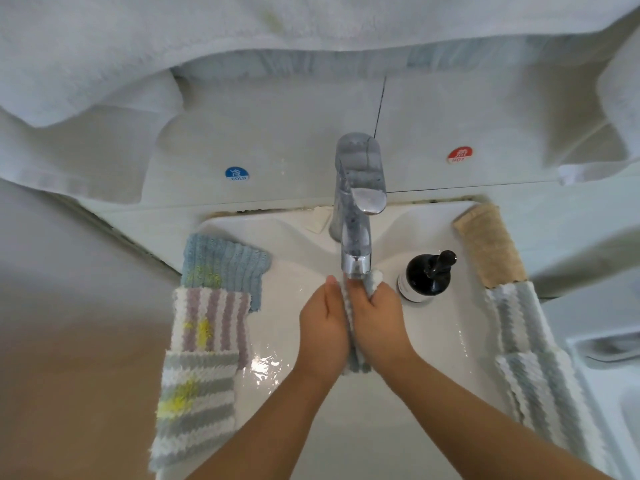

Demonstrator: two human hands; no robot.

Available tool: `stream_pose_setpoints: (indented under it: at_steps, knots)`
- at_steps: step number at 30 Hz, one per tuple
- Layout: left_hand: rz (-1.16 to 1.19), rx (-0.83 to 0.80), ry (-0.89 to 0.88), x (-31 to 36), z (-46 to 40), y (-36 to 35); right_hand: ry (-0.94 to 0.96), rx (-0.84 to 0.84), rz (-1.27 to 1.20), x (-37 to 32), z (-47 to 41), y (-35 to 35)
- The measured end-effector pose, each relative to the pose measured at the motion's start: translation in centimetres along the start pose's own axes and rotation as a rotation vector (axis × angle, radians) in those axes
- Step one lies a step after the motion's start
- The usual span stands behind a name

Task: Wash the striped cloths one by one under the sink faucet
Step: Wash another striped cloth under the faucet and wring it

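Item in hand: one striped cloth (351, 327), blue-grey and white, bunched into a narrow roll and pressed between our two palms directly under the faucet (356, 237) spout, over the white sink (301, 237) basin. Our left hand (323, 327) lies flat against the cloth with fingers nearly straight, pressing rather than clasping; our right hand (377, 317) curls its fingers round the roll, a fold of it showing above the knuckles. We judge the step to be rubbing or rinsing this cloth; whether water is running we cannot tell, though the basin shines wet near the left wrist. Awaiting wash, left rim: a blue ribbed cloth (225, 268), a mauve-striped cloth (211, 320) and a grey-striped cloth (197, 407), all plush and ridged, each marked with a yellow stain. Right rim: a tan cloth (488, 244) and two grey-blue striped cloths (530, 358), unstained as far as we see, probably finished. Also present: a dark glossy pump bottle (427, 275) just beside the right hand, and white terry towels (104, 64) hanging above. Next move, in our judgement: wring the roll, lay it at right, take one stained cloth from the left.
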State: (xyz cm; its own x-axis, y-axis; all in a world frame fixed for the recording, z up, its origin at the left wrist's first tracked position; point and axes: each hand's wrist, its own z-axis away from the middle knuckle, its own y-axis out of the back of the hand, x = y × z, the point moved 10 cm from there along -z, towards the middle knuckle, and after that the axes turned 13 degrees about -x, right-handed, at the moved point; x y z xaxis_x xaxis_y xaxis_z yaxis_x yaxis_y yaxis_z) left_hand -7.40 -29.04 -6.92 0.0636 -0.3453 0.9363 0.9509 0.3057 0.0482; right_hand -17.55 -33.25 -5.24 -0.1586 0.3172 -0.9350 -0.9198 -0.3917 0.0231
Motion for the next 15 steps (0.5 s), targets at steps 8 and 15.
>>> stream_pose_setpoints:
  at_steps: [8,15]
  knots:
    - [0.080,0.026,0.056,-0.4,-0.8,0.8,0.022,-0.022,0.018,0.2,0.7,-0.6]
    - [0.145,0.045,0.111,-1.2,-1.2,1.2,0.034,-0.034,0.105,0.8,0.8,-0.8]
